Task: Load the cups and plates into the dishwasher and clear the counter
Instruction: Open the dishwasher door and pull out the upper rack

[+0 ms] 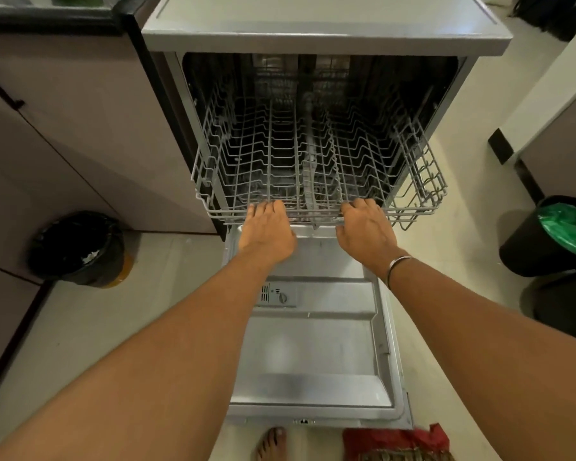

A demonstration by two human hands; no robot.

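Note:
The dishwasher point(326, 31) stands in front of me with its door point(313, 354) folded down flat. Its grey wire rack point(213, 168) is slid partway out above the door and holds no dishes. My left hand point(266, 231) grips the rack's front rail left of centre, fingers curled over the wire. My right hand point(366, 227) grips the same rail right of centre, a thin bangle on its wrist. No cups or plates are in view.
A black bin point(77, 247) sits on the floor at the left, against the cabinets point(64, 128). Another black bin with a green liner point(559, 234) stands at the right. My bare foot point(271, 444) and a red cloth point(396, 442) lie by the door's near edge.

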